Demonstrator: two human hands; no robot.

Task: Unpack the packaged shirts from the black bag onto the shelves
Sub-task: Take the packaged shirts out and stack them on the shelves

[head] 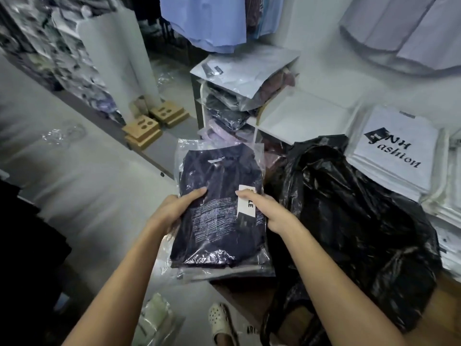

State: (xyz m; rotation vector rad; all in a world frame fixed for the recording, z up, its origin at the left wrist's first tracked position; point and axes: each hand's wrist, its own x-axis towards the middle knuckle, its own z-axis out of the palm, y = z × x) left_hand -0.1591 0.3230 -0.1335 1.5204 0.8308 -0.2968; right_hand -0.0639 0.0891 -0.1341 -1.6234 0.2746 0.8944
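I hold a dark navy packaged shirt [219, 208] in clear plastic in front of me, a white label near its right edge. My left hand [174, 208] grips its left side, thumb on top. My right hand [269, 211] grips the right side over the label. The crumpled black bag [354, 221] lies just right of the package on a wooden surface. Beyond the package, a white shelf unit [287, 116] holds several stacked packaged shirts [234, 103] in its compartments and on its top.
White bags printed "NH fashion" [396, 146] are piled at the right. Blue shirts [207, 21] hang above the shelf. Mannequin legs on wooden bases [154, 121] stand at the left. A sandalled foot [222, 320] and loose plastic [154, 318] lie on the floor below.
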